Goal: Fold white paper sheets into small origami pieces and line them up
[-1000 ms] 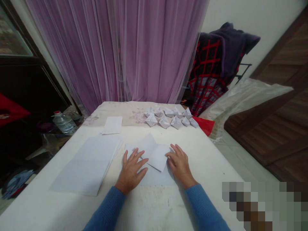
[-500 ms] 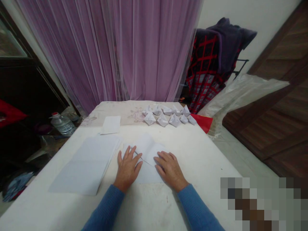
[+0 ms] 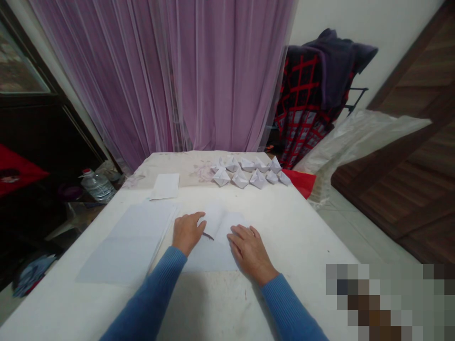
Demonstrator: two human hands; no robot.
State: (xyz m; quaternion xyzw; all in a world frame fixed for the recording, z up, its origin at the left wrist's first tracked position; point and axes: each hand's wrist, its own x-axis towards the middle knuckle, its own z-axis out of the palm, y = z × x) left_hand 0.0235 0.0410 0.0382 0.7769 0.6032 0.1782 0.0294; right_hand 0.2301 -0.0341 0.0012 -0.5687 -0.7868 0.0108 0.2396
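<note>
A white sheet of paper (image 3: 213,258), partly folded over, lies on the table in front of me. My left hand (image 3: 187,234) is at its left side, fingers curled, with the thumb and forefinger at the folded flap. Just beside that thumb a short dark line shows along the flap's edge; I cannot make out whether it is a shadow or a gap. On the paper's right part my right hand (image 3: 253,251) rests flat, fingers stretched out. To the left of my left hand is a stack of larger white sheets (image 3: 122,246).
Several folded white paper shapes (image 3: 240,179) stand in two rows at the far right of the white table (image 3: 295,237). A smaller folded paper (image 3: 165,186) lies at the back left. A plastic bottle (image 3: 96,185) stands beyond the left edge, and purple curtains (image 3: 227,80) hang behind.
My left hand has gone from spread flat on the paper to curled, with thumb and forefinger at the flap. The flap's edge has shifted; my right hand stays about where it was.
</note>
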